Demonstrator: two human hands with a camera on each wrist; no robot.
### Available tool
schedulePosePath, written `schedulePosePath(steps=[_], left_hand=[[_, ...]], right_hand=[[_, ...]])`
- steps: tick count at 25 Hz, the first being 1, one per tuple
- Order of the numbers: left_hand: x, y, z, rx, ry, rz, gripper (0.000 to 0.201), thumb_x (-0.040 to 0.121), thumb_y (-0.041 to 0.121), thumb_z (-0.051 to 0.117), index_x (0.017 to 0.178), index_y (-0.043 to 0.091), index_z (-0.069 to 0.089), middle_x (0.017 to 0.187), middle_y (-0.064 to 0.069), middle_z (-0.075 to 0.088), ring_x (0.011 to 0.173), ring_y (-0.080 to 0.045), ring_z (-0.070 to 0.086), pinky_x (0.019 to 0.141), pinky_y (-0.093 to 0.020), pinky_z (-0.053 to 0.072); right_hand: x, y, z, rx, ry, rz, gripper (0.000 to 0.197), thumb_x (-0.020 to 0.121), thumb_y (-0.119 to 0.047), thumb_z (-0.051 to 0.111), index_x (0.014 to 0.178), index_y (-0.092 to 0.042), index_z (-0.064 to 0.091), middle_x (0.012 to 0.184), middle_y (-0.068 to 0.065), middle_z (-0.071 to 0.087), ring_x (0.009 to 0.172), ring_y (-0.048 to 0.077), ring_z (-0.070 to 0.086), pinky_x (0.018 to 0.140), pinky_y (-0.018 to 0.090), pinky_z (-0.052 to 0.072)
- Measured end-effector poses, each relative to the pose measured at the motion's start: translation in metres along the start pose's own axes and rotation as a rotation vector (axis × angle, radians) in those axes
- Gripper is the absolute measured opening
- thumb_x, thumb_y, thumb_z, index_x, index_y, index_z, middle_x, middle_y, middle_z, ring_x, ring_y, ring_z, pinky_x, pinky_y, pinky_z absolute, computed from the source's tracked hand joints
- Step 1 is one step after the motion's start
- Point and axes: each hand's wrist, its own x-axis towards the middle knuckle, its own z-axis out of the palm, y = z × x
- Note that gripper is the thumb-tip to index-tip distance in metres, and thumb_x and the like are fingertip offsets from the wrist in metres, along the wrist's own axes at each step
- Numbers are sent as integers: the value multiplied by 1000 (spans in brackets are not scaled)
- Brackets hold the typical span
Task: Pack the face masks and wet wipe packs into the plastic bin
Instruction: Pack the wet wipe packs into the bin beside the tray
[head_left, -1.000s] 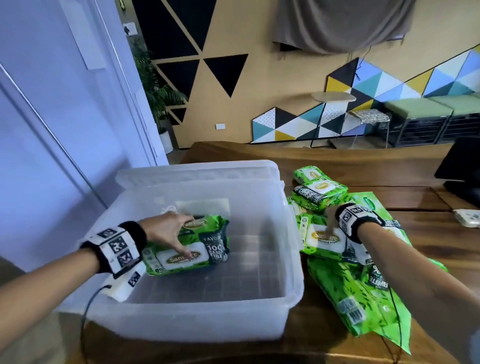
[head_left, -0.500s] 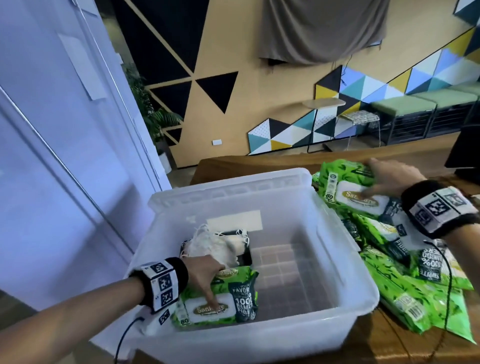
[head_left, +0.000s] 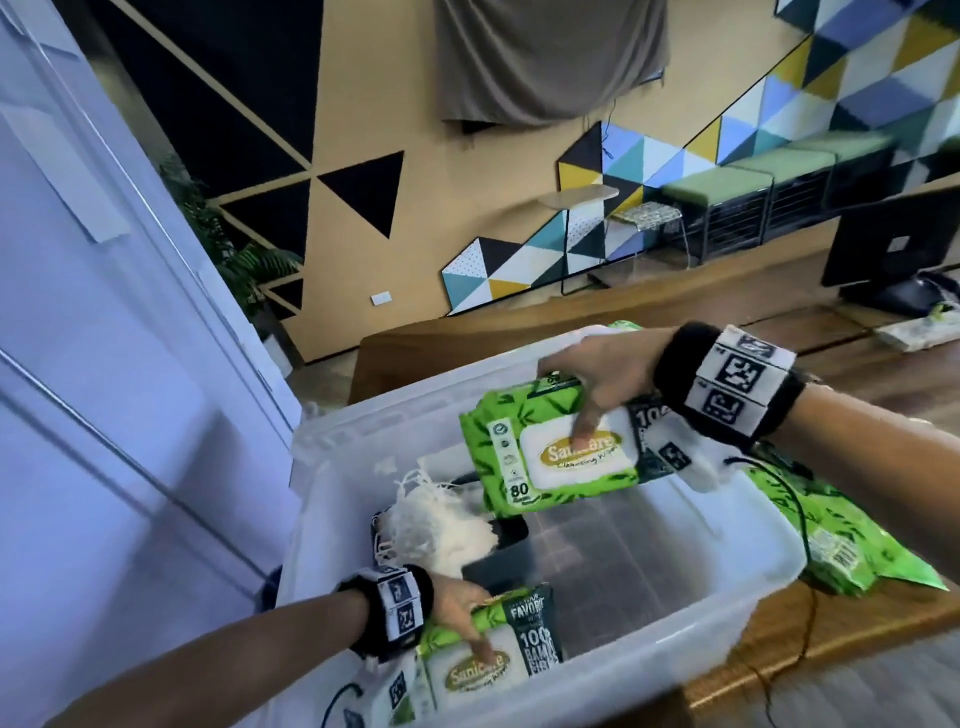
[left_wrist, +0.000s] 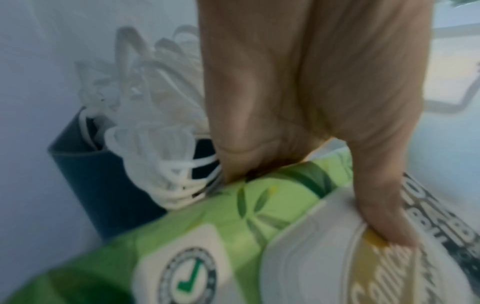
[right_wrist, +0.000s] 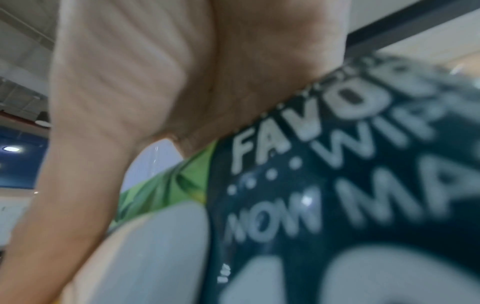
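Head view showed the right hand (head_left: 597, 374) gripping a wet wipe pack (head_left: 561, 452) above the plastic bin (head_left: 597, 618), its long axis running left-right over the bare floor. Left hand (head_left: 460, 605) pinched another pack (head_left: 488, 649) in the near corner, beside the face masks (head_left: 441, 525)

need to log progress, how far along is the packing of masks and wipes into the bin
Partly done. A bundle of white face masks already lies in the plastic bin. In hand: the left hand grips a wipe pack low at the bin's near wall, and the right hand holds a second pack above the opening. Left: more green packs on the table beside the bin.
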Motion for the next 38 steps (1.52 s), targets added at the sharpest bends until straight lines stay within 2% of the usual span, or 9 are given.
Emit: schedulePosePath(steps=[8,13,16,19,24,27,30,34,38], left_hand=[[-36,-22,-1,136,8,179,52,97,32,49,142,9,37,146,-7,39,133,-26,36,109,-31,26],[-85,-82,-28,137,189,95,38,87,41,61,94,4,57,96,-9,59,101,-29,55,91,-36,44],[-106,-59,-30,159,495,133,115,73,66,59,149,-2,4,155,-16,16,142,-26,20,115,-32,20],[-91,-16,-4,169,403,143,144,60,73,66,131,4,-39,155,-22,0,141,-37,14,117,-50,16],[-79,-6,-6,215,482,55,146,62,63,74,128,0,-41,154,-23,-17,140,-42,12,112,-62,15],[-79,-3,-9,211,530,50,143,65,57,76,137,0,-34,152,-23,12,127,-36,34,107,-48,33],[-80,-11,-12,199,571,42,142,65,57,75,126,17,-47,134,-17,40,117,-31,42,98,-41,41],[-68,-21,-16,97,482,65,143,60,60,74,113,33,-56,125,-17,46,110,-29,47,95,-38,44],[-57,-10,-20,126,305,-1,140,64,65,69,138,14,-38,145,-21,30,134,-30,33,110,-33,30]], right_hand=[[69,-44,64,84,-375,-97,61,72,-25,79,123,-12,50,115,4,60,98,15,52,89,27,44],[88,-59,98,163,-503,-113,50,74,-26,77,117,-11,54,125,8,60,112,24,57,101,37,44],[102,-69,115,129,-552,-97,61,77,-33,73,129,-9,49,130,10,57,119,28,53,104,38,41],[112,-79,121,176,-535,-99,53,81,-32,68,129,-14,53,131,3,54,125,25,44,109,35,30],[123,-78,119,265,-501,-76,40,91,-11,54,128,4,49,98,4,61,98,18,48,86,15,35],[121,-76,115,230,-500,-104,42,90,-16,58,128,0,50,111,10,62,110,24,50,94,13,36],[113,-70,104,70,-464,-111,46,87,-37,60,126,-12,55,132,10,55,125,25,46,109,35,32],[65,-32,73,-3,-190,-155,27,90,-18,55,112,-4,63,108,12,66,103,24,59,84,24,41],[-18,41,50,410,234,-175,22,89,6,48,98,-5,65,85,-2,69,76,9,64,74,11,46]])
